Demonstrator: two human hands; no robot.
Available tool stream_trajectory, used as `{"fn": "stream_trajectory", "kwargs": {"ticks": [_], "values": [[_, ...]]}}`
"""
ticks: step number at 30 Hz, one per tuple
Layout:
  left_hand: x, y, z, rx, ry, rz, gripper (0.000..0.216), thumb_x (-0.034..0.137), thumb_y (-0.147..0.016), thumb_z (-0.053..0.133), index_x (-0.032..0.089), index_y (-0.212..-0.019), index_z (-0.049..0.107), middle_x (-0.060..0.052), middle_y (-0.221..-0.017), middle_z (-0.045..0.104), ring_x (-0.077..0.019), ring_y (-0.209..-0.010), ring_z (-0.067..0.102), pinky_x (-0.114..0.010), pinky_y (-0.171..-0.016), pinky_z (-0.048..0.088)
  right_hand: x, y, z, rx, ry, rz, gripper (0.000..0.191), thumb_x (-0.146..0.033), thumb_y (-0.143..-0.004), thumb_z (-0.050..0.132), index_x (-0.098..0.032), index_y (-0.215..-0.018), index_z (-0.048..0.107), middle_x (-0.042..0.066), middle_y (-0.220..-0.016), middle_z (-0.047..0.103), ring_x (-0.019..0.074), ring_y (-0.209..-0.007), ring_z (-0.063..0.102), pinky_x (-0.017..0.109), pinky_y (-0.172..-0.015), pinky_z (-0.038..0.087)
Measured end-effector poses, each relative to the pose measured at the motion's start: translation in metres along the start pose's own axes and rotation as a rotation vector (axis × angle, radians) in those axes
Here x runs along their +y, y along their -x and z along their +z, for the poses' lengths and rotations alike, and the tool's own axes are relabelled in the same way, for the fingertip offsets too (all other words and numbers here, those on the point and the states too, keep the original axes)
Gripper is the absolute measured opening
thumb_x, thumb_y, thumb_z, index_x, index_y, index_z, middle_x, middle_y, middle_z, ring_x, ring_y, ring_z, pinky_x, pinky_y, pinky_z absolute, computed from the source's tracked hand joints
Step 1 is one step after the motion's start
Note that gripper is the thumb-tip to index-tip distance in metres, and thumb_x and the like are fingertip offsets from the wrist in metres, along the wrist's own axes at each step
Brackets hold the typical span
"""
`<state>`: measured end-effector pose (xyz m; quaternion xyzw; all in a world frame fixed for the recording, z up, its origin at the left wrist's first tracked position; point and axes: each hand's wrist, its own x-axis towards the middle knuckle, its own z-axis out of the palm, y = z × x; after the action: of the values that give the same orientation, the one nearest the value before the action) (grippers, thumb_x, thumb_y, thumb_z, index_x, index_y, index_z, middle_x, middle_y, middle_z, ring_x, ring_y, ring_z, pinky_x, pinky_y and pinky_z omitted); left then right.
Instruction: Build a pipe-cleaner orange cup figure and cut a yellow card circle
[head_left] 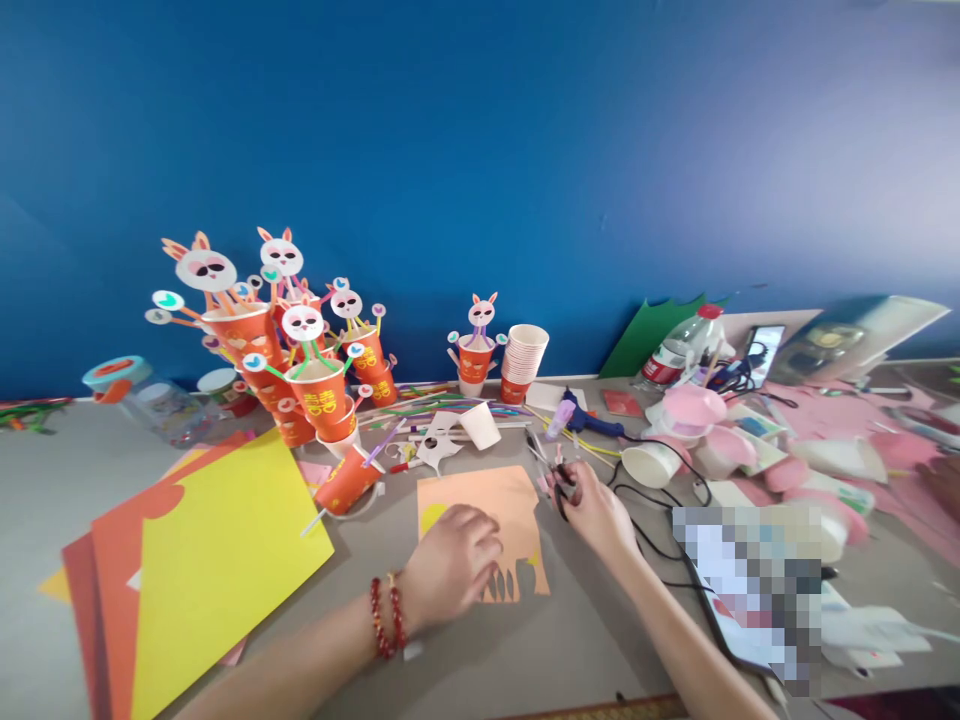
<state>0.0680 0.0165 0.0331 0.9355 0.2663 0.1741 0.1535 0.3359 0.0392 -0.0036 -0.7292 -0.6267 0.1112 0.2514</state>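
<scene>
My right hand (598,510) has its fingers closed around the black handles of a pair of scissors (561,487), whose blades point away from me, toward the back of the table. A sheet of light orange paper (495,490) lies flat in front of me, with shapes cut out of its lower and right edges. Over its lower left part is my left hand (457,560), palm down with loosely bent fingers spread a little; I see nothing held in it. Just beside that hand, a round yellow piece (433,516) shows on the paper.
Red paper cups with rabbit faces (304,325) stand stacked at the back left. Yellow paper (240,560) covers other sheets at left. Behind the orange sheet are straws and a cup stack (525,360). A blue glue gun (592,420), cables, pink-and-white cups and a tablet (739,600) occupy the right.
</scene>
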Motion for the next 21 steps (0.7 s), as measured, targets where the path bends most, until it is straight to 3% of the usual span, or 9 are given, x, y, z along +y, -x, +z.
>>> {"fn": "stream_trajectory", "kwargs": {"ticks": [4,8,14,18,21], "values": [[0.02,0.015,0.016,-0.11,-0.125,0.087,0.025,0.028,-0.091,0.058,0.016,-0.112,0.061,-0.013,-0.13,0.06,-0.0286,-0.118,0.054,-0.045,-0.105,0.04,-0.012,-0.004,0.005,-0.041,0.18,0.019,0.025,-0.022,-0.081,0.061,-0.021,-0.105,0.056,0.008,-0.089,0.072,0.0226,-0.07,0.069,0.025,-0.054,0.033],[0.024,0.025,0.022,-0.177,-0.148,0.02,0.047,0.04,-0.086,0.066,0.016,-0.125,0.055,-0.014,-0.141,0.053,-0.031,-0.126,0.05,-0.046,-0.108,0.039,-0.023,-0.009,0.009,-0.068,0.253,0.02,0.029,-0.017,-0.08,0.061,-0.018,-0.108,0.057,0.01,-0.086,0.072,0.024,-0.071,0.068,0.025,-0.054,0.031],[0.02,0.026,0.021,-0.229,-0.136,0.006,0.048,0.04,-0.089,0.063,0.017,-0.13,0.051,-0.014,-0.143,0.052,-0.0312,-0.129,0.048,-0.048,-0.109,0.039,-0.027,-0.023,-0.004,-0.087,0.166,0.008,0.016,-0.024,-0.085,0.056,-0.022,-0.1,0.055,0.004,-0.087,0.072,0.0197,-0.075,0.068,0.024,-0.056,0.038],[0.02,0.026,0.018,-0.26,-0.153,0.016,0.05,0.042,-0.091,0.06,0.016,-0.132,0.048,-0.015,-0.143,0.051,-0.0315,-0.131,0.046,-0.049,-0.111,0.037,-0.018,-0.033,-0.019,-0.114,0.127,-0.037,0.023,-0.021,-0.081,0.06,-0.023,-0.103,0.053,0.005,-0.102,0.072,0.02,-0.085,0.069,0.024,-0.062,0.04],[0.021,0.027,0.017,-0.274,-0.153,0.011,0.05,0.043,-0.092,0.057,0.016,-0.133,0.047,-0.014,-0.144,0.05,-0.0306,-0.131,0.046,-0.048,-0.112,0.036,-0.011,-0.034,-0.021,-0.176,0.112,-0.079,0.028,-0.016,-0.076,0.064,-0.023,-0.1,0.053,0.004,-0.1,0.072,0.0209,-0.085,0.069,0.024,-0.062,0.038]]}}
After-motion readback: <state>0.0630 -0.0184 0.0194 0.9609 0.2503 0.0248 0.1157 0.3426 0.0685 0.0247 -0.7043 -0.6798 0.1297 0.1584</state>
